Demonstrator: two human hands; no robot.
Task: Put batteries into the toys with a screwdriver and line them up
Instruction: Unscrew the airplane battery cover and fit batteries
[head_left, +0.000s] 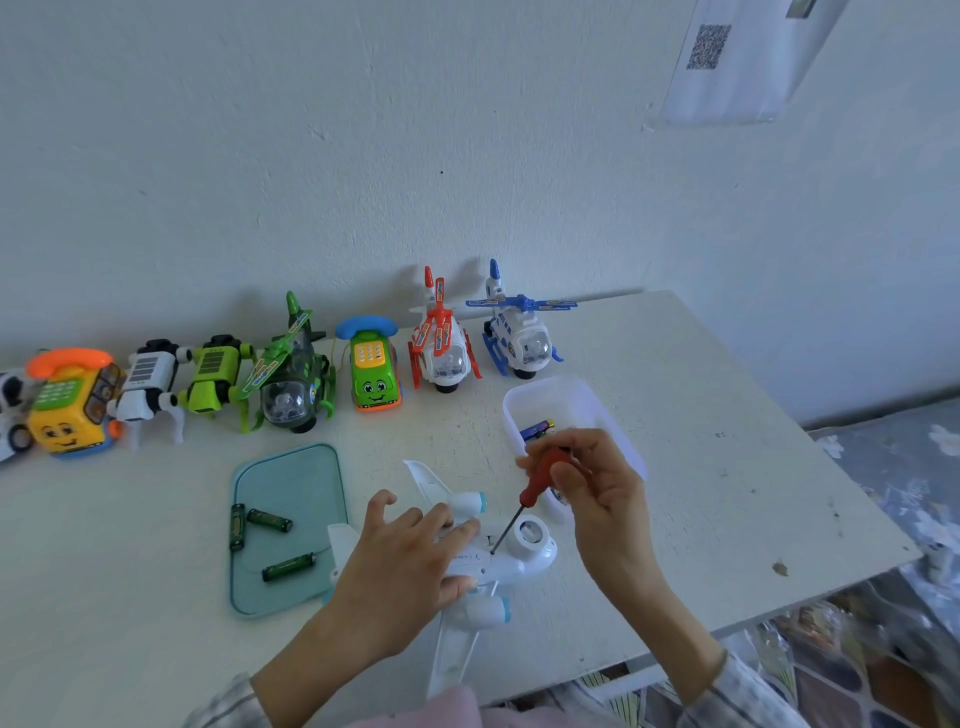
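Nothing here can actually be read. A QR code (708, 46) sits on the white sheet (737, 67) stuck to the wall, with no words legible. Stickers on the helicopter rotors (521, 303) are blurred, and the marks on the white toy plane (498, 564) are too small to make out.

A white toy plane (488, 561) is held belly-up by the left hand (400, 561). A red-handled screwdriver (524, 499) is pinched in the right hand (597, 488), tip set just beside the left fingertips.
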